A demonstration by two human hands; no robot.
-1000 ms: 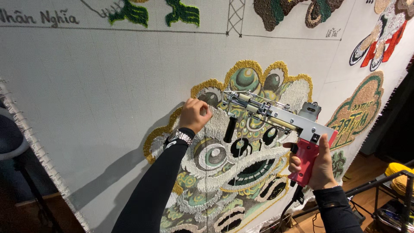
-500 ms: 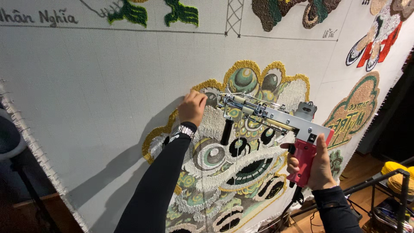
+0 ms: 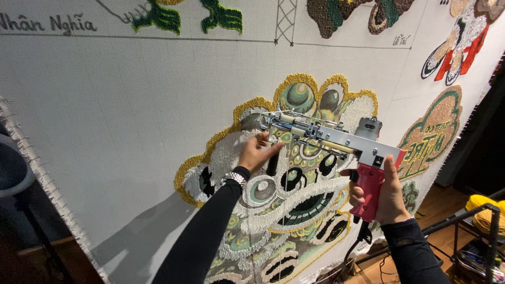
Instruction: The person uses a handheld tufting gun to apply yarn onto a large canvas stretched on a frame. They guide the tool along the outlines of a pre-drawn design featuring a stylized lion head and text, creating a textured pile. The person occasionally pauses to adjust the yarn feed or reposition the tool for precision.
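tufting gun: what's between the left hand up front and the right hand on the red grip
In the head view, the tufting gun's grey metal body spans from left hand to right hand, over the tufted lion-head design.

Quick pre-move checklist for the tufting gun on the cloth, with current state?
1. Right hand wrapped around the red grip of the tufting gun: ok.
2. Left hand on the black front handle, steadying the gun: ok.
3. Gun tip meets the cloth at the yellow border of the lion design: ok.
4. Yarn threaded at the needle: cannot tell, too small.
5. Power cord hangs free below the grip, off the cloth: ok.
6. Left hand's fingers clear of the needle: cannot tell.
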